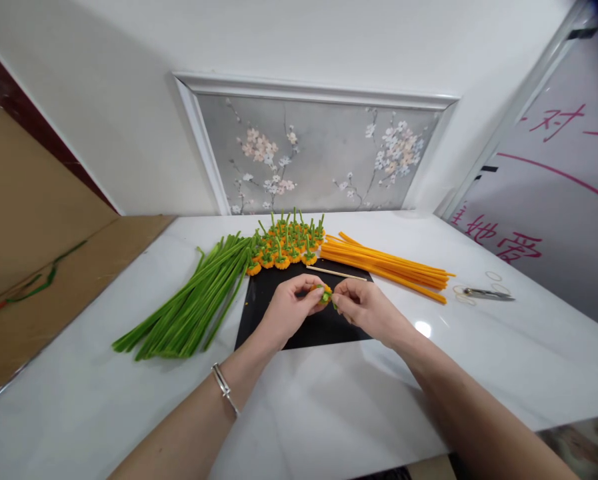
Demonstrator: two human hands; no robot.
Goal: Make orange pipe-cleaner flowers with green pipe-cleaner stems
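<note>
Above the black mat (303, 333), my left hand (293, 303) pinches a small orange and green pumpkin-like piece (325, 294). The fingertips of my right hand (361, 305) are closed on a green bit at the right side of that piece. Behind my hands stand several finished orange pieces with green stems (293, 252), grouped at the mat's far edge. A thin wooden stick (336, 273) lies on the mat just beyond my fingers.
Green fuzzy stems (193, 303) lie in a bundle on the left of the white table (289, 413). Orange stems (389, 263) lie to the right, then scissors (489, 293) with thin loops (493, 276). Brown cardboard (79, 287) borders the left side.
</note>
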